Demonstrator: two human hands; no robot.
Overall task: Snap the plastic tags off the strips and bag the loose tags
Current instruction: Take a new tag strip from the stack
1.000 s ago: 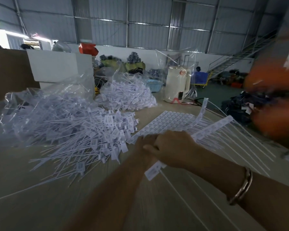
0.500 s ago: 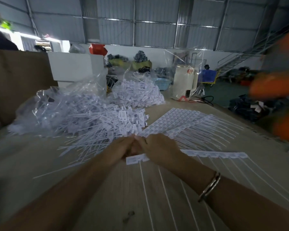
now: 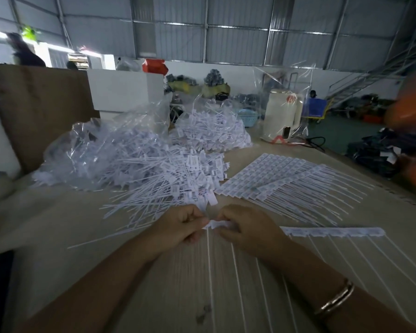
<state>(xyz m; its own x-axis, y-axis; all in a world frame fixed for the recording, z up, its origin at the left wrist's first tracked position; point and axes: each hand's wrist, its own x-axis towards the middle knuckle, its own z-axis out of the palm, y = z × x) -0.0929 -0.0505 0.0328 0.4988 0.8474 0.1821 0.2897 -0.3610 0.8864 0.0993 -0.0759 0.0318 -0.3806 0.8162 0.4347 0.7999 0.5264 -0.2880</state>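
Now two hands (image 3: 178, 228) (image 3: 247, 227) pinch one strip (image 3: 332, 231).

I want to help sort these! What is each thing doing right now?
Left hand: pinching the end tag.
Right hand: gripping the strip beside it.
Strip of tags: flat on table, partly held.
Loose tags pile: heaped, unbagged.
Clear bag: open, lying on its side, partly filled.
Uncut strips stack: fanned out, untouched.

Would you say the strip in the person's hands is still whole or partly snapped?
Cannot tell: the strip looks joined rightward, but both hands, left and right, hide its near end.
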